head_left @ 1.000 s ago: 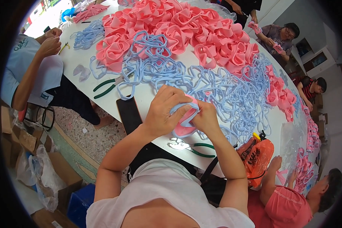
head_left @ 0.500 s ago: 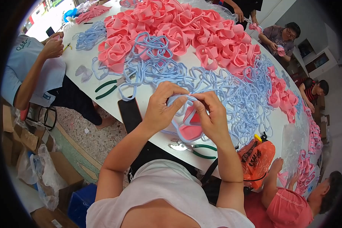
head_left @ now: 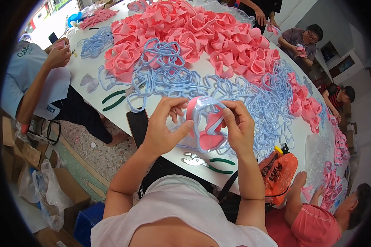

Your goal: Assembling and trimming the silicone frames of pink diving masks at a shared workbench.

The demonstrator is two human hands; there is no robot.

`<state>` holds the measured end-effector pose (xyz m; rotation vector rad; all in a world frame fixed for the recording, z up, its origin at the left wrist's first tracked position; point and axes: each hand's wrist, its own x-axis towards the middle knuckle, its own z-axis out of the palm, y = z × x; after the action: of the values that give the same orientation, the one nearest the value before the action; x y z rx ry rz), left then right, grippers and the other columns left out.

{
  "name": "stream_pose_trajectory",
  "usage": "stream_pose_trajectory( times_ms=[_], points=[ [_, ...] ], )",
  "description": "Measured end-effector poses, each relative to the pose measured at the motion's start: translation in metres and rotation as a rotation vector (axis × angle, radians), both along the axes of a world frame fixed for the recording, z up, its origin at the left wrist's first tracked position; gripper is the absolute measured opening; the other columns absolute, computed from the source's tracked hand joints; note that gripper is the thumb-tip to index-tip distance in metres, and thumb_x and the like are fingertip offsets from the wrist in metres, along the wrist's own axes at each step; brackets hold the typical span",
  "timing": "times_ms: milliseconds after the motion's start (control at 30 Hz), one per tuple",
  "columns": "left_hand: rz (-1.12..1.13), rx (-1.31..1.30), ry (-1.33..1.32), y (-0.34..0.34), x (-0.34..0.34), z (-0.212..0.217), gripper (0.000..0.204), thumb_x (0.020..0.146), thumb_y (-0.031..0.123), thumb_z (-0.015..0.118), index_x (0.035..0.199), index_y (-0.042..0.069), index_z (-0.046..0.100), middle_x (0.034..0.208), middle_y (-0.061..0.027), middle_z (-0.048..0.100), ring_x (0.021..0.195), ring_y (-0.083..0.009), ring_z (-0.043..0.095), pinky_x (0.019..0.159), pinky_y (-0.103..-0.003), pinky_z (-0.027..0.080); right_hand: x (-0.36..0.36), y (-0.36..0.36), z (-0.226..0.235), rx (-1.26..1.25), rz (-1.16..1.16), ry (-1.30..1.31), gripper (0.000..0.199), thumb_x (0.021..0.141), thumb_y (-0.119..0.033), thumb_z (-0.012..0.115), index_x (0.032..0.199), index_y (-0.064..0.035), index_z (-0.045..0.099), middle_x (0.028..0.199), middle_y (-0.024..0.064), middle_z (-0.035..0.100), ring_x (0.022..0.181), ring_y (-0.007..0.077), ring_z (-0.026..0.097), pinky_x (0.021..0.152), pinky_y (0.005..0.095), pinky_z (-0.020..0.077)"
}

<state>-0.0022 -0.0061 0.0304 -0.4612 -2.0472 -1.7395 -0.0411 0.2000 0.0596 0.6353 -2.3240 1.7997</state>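
My right hand point(head_left: 240, 129) pinches the right side of a goggle-shaped frame point(head_left: 198, 127), a soft pink piece with a pale blue rim. It is raised above the table at my front. On its left side, my left hand point(head_left: 160, 125) has its fingers apart, the thumb tip at the pink edge. Loose pale blue rims point(head_left: 259, 111) lie in a tangle beyond my hands. Farther back is a big heap of soft pink pieces point(head_left: 169, 20). Pliers with green handles point(head_left: 220, 159) lie just below the held frame.
More green-handled pliers point(head_left: 115, 99) and a dark phone point(head_left: 138, 123) lie to the left on the white table point(head_left: 86, 70). An orange bag point(head_left: 280, 173) sits at the right edge. Several people work around the table, one in a light blue shirt point(head_left: 37, 86) at left. Cardboard boxes point(head_left: 72, 185) stand lower left.
Both hands were pinching the rim together at its top. The left hand has let go and moved left with fingers spread. The frame has turned, showing more of its opening.
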Motion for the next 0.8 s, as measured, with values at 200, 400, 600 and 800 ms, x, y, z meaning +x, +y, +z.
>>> stream_pose_trajectory(
  times_ms=[200, 400, 600, 800],
  points=[
    [0.234, -0.113, 0.141, 0.022, 0.008, -0.009, 0.034, 0.080, 0.007, 0.077, 0.107, -0.002, 0.057, 0.089, -0.0116, 0.058, 0.073, -0.0198, 0.059, 0.062, -0.029, 0.048, 0.005, -0.015, -0.021, -0.335, -0.036, -0.097, 0.022, 0.100, -0.014, 0.056, 0.114, 0.0027, 0.060, 0.089, 0.0034, 0.060, 0.070, 0.0089, 0.056, 0.065, 0.0229, 0.0468],
    [0.325, -0.186, 0.212, 0.015, 0.001, -0.011, 0.026, 0.079, 0.000, 0.072, 0.101, -0.003, 0.058, 0.087, -0.0140, 0.058, 0.072, -0.0250, 0.058, 0.062, -0.033, 0.049, 0.012, -0.004, -0.030, -0.214, 0.008, -0.140, 0.022, 0.099, -0.011, 0.055, 0.117, 0.0020, 0.056, 0.096, 0.0068, 0.061, 0.075, 0.0111, 0.058, 0.069, 0.0249, 0.0486],
    [0.359, -0.142, 0.098, -0.001, -0.005, -0.008, 0.020, 0.083, 0.001, 0.070, 0.100, -0.002, 0.059, 0.084, -0.0103, 0.055, 0.067, -0.0189, 0.055, 0.059, -0.029, 0.046, 0.019, 0.012, -0.024, 0.047, -0.115, 0.136, 0.030, 0.091, -0.009, 0.064, 0.120, -0.0007, 0.057, 0.102, 0.0087, 0.060, 0.079, 0.0126, 0.054, 0.072, 0.0264, 0.0459],
    [0.333, -0.088, 0.022, 0.004, -0.006, 0.000, 0.018, 0.083, 0.000, 0.069, 0.098, -0.002, 0.059, 0.081, -0.0079, 0.054, 0.064, -0.0145, 0.053, 0.058, -0.026, 0.045, 0.022, 0.002, -0.007, 0.188, -0.098, 0.375, 0.031, 0.086, 0.001, 0.066, 0.117, -0.0012, 0.060, 0.105, 0.0136, 0.063, 0.079, 0.0197, 0.058, 0.067, 0.0300, 0.0484]
  ],
)
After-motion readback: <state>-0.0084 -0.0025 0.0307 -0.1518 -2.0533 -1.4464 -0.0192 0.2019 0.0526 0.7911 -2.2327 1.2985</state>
